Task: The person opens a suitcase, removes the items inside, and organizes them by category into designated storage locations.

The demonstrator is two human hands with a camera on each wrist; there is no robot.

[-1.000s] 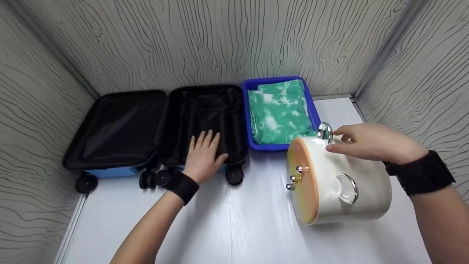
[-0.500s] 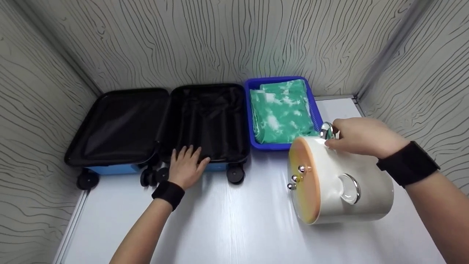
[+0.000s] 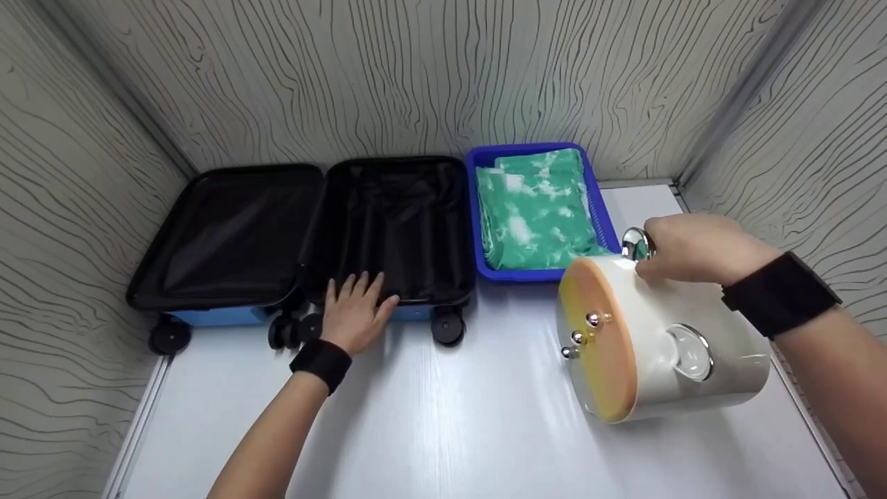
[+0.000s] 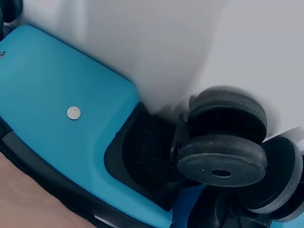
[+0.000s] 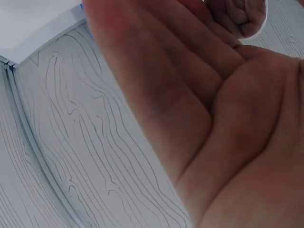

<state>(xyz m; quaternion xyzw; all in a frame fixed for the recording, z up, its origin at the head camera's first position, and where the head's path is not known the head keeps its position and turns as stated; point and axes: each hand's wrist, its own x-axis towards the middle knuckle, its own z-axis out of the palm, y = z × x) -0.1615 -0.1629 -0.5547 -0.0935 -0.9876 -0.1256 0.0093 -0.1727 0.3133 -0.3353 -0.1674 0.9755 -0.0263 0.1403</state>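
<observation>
A white round case (image 3: 665, 339) with an orange end face and chrome knobs lies on its side on the white table (image 3: 443, 430). My right hand (image 3: 682, 246) grips the chrome handle (image 3: 634, 244) on its top. My left hand (image 3: 353, 308) lies flat with spread fingers on the near rim of an open black-lined blue suitcase (image 3: 305, 229). The left wrist view shows the blue shell (image 4: 66, 109) and black wheels (image 4: 223, 156) close up. My palm (image 5: 213, 104) fills the right wrist view.
A blue basket (image 3: 478, 229) holding folded green-and-white cloth (image 3: 533, 208) stands at the back, between the suitcase and the case. Patterned walls (image 3: 416, 76) close in the table on three sides. Bare tabletop lies at the front.
My left hand slid back from inside the suitcase to its near rim. My right hand closed on the chrome handle, and the white case shifted slightly right and tilted.
</observation>
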